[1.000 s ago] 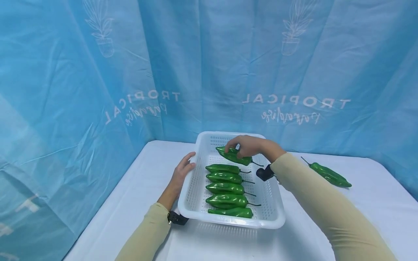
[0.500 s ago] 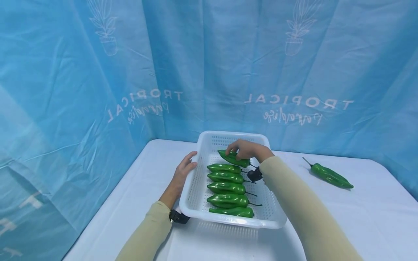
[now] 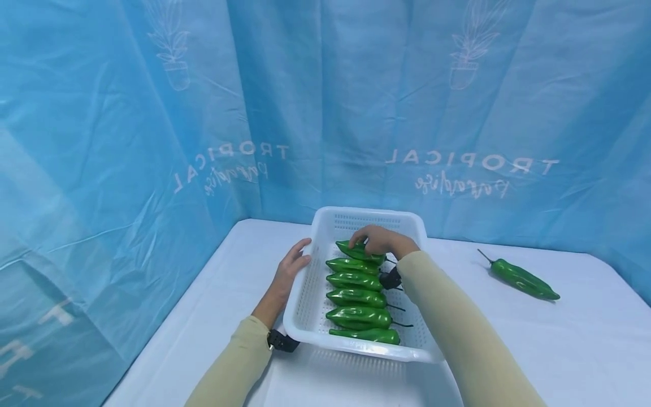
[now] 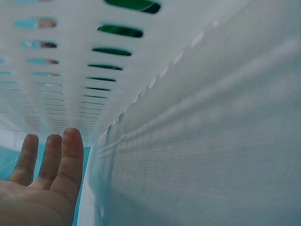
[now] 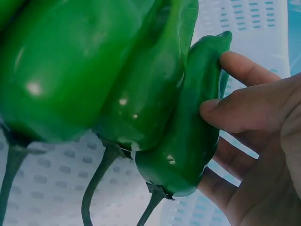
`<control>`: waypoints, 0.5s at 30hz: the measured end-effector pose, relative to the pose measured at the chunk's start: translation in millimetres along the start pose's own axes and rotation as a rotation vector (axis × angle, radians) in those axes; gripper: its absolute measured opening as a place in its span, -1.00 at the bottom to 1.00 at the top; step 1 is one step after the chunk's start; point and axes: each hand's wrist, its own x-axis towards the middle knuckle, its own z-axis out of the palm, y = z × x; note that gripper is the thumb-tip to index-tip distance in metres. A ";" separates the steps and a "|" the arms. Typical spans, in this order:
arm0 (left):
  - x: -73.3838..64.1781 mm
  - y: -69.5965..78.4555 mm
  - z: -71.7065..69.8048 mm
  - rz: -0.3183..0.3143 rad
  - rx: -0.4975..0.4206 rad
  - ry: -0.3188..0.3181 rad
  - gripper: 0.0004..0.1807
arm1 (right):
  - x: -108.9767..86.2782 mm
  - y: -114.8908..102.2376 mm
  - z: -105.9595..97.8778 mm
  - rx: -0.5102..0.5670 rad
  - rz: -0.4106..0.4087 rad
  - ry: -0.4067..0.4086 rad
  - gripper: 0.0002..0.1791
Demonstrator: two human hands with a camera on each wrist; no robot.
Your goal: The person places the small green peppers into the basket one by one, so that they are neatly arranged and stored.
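Observation:
My right hand [image 3: 380, 239] is inside a white perforated plastic basket [image 3: 419, 234], holding a green pepper [image 5: 188, 127] between thumb and fingers. In the right wrist view this pepper lies against the neighbouring one [image 5: 153, 80], its stem pointing down. Several more green peppers [image 3: 356, 297] form a row towards the basket's near side, most with stems to the right. At the basket's left wall my left hand [image 3: 286, 274] rests with extended fingers near the rim; the left wrist view shows three straight fingers [image 4: 72, 155] beside the slotted wall.
One loose green pepper [image 3: 525, 281] lies on the white tablecloth [image 3: 513, 333], right of the basket. Blue printed curtains [image 3: 356, 113] hang behind the table and along its left side. Both wrists wear small black cameras [image 3: 283, 341].
The right hand has brought its pepper down and nearer, from apart to beside the row. My left hand keeps its place at the basket. The whole view has shifted slightly.

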 end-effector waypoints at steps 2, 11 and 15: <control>0.9 0.1 0.3 0.001 0.009 0.000 -0.47 | 2.2 -0.5 0.5 -0.013 -0.008 -0.007 -0.31; 2.7 -2.4 -0.7 -0.017 -0.001 -0.012 -0.45 | 11.1 1.1 8.3 -0.001 0.010 -0.042 -0.33; 2.3 -2.3 -2.6 -0.013 0.009 -0.010 -0.44 | 14.5 -0.5 10.2 0.020 -0.004 -0.052 -0.32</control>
